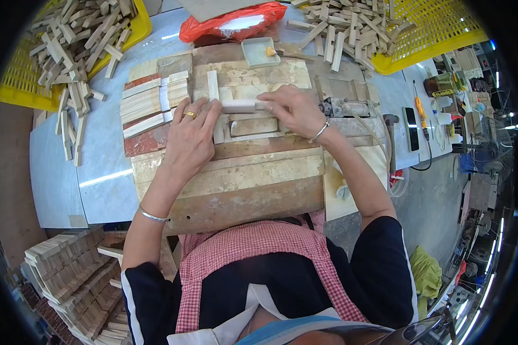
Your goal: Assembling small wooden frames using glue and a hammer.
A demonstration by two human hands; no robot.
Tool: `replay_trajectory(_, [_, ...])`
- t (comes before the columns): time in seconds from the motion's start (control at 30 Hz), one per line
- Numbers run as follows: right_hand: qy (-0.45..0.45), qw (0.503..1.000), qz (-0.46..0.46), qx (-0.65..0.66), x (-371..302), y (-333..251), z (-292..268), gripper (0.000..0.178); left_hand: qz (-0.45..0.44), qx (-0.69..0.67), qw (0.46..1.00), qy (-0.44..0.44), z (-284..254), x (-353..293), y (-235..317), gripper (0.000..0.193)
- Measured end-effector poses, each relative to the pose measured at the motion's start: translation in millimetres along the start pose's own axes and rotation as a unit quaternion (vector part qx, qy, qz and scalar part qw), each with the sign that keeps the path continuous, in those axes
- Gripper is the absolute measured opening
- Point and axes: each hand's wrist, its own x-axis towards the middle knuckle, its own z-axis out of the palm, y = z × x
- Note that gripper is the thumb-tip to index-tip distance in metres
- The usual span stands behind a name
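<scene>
A short pale strip (239, 106), perhaps wood, lies crosswise on the worn wooden work board (242, 167). My right hand (296, 114) pinches its right end between thumb and fingers. Stretched out over the board, my left hand (193, 131) touches the strip's left end with a fingertip. Just beyond that end stands an upright pale wooden piece (213, 86). Left of my left hand, several wooden strips (141, 103) lie side by side with a white band across them. A wooden block (253, 126) sits in a recess on the near side of the strip.
Yellow baskets (144, 26) with loose wooden pieces (101, 34) stand at both far corners. A shallow square dish (260, 53) holds a brush beside a red plastic bag (230, 26). A metal clamp device (351, 108), a hammer (391, 129) and a phone (410, 129) lie rightward.
</scene>
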Motion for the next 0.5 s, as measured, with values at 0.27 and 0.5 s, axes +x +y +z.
replay_trajectory(0.27, [-0.021, 0.998, -0.030, 0.045, -3, -6, 7, 0.023, 0.005, 0.009, 1.000, 0.003, -2, -3, 2, 0.051])
replay_trajectory(0.5, [-0.061, 0.995, -0.002, 0.079, 10, -2, 8, 0.024, 0.007, 0.028, 1.000, 0.000, 1, -4, 8, 0.041])
